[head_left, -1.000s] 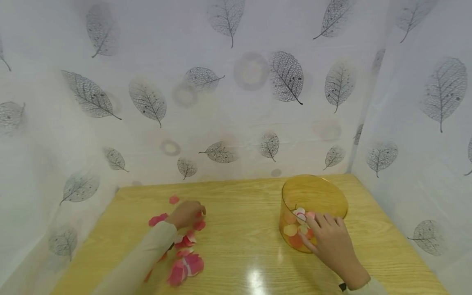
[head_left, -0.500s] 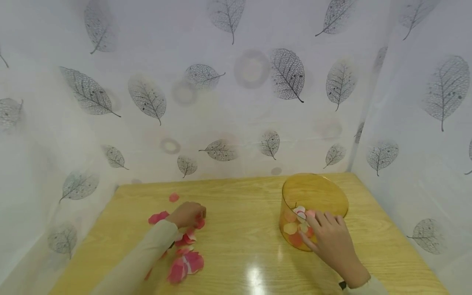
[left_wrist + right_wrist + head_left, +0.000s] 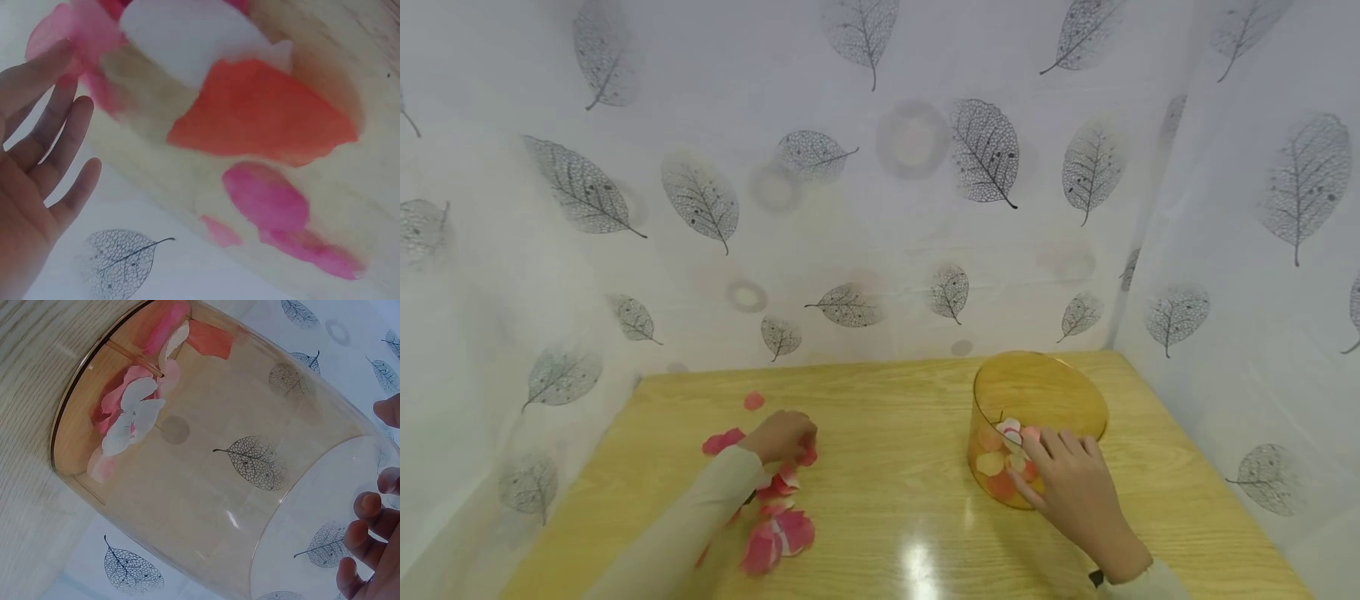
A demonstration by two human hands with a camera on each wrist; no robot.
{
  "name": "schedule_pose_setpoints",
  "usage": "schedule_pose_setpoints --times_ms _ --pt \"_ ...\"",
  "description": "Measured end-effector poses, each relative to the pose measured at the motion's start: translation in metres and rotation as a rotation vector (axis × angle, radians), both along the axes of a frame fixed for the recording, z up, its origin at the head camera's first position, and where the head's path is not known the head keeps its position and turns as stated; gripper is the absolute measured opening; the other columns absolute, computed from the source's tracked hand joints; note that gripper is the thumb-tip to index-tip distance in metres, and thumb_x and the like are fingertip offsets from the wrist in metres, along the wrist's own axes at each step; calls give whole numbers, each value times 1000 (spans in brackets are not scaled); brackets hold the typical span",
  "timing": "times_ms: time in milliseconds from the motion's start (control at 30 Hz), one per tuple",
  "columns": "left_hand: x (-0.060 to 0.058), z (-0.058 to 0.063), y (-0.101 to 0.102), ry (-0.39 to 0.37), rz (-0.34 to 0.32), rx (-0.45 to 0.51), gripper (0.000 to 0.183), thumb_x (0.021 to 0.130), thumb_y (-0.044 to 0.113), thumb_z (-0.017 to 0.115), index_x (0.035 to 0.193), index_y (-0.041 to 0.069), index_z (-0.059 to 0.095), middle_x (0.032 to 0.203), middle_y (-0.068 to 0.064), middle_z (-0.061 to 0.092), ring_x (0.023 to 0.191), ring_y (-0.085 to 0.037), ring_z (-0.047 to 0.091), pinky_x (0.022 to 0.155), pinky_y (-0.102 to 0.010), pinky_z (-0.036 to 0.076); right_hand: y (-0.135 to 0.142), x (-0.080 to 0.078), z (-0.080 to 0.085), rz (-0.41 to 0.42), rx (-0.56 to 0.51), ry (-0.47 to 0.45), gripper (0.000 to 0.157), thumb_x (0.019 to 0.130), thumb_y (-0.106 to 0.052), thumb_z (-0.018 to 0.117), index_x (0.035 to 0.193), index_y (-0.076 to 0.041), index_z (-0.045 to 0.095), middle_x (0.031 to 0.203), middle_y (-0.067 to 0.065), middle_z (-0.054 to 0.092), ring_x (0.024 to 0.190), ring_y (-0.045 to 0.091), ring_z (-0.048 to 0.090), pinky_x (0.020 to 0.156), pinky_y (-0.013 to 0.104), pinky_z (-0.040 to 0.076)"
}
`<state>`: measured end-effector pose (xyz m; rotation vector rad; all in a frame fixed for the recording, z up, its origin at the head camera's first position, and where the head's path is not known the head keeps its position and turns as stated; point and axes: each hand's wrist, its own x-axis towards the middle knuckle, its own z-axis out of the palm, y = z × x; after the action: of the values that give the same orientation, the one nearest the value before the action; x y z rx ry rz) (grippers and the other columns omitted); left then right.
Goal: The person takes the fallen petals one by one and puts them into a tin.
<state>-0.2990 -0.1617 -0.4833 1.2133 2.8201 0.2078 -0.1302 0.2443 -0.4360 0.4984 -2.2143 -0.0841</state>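
Several thin pink petals (image 3: 793,533) scattered on a yellowish wooden surface (image 3: 887,467), left hand (image 3: 784,435) pinching one pink petal (image 3: 92,31), right hand (image 3: 1069,490) loosely spread beside a transparent amber cylinder (image 3: 1037,392) with white petals (image 3: 136,394) inside

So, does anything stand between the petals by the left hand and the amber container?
Nothing visible: only tabletop separates the petals from the amber container. The right hand is at the container's near rim.
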Motion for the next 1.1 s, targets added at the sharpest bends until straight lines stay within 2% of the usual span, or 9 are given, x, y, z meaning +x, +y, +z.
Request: schedule_pose_setpoints --times_ms 67,167,300,433,600,767,933,1100 --pt "1 6 2 7 3 28 19 75 11 74 65 19 59 64 11 56 60 -3 45 57 -19 41 0 0 0 4 0 1 64 96 -57 16 88 -7 55 70 6 51 57 24 43 52 32 28" --pt "5 22 11 28 4 92 20 79 16 73 67 17 58 65 9 56 59 -4 44 56 -19 40 1 -1 0 6 -1 -2 64 96 -57 16 88 -7 55 69 6 52 57 24 44 52 32 28" --pt "10 45 36 104 -10 163 14 82 17 72 75 16 60 72 5 63 65 -7 55 61 -22 47 2 0 1 4 -5 -13 65 96 -57 16 89 -7 56 69 7 54 58 24 46 51 32 29" --pt "15 63 70 160 -12 221 8 83 17 71 81 17 63 80 4 68 74 -10 63 68 -25 52 2 0 0 -2 -4 -20 67 96 -56 14 91 -6 58 69 8 54 59 25 48 52 33 31" --pt "24 91 120 243 -64 319 5 84 18 70 83 17 66 81 4 70 74 -9 65 71 -25 53 1 1 0 -9 -9 -32 68 96 -57 13 91 -6 58 70 8 55 59 25 48 53 33 31" --pt "31 115 167 271 -129 414 7 85 23 69 84 16 67 81 5 71 74 -8 65 76 -26 51 1 1 -1 -2 -14 -18 66 96 -57 14 88 -7 56 69 6 53 58 24 46 52 32 28" --pt "36 125 203 275 -178 397 8 87 25 67 87 17 67 84 7 71 76 -6 64 74 -20 50 1 -1 -1 5 -17 -4 64 96 -56 16 88 -7 56 68 7 53 58 25 47 52 32 29" --pt "49 131 234 234 -226 287 8 87 28 66 89 21 70 86 12 71 75 -2 60 73 -16 42 2 -1 -1 -2 -12 2 62 96 -55 17 89 -6 54 67 7 52 57 26 47 51 33 28"
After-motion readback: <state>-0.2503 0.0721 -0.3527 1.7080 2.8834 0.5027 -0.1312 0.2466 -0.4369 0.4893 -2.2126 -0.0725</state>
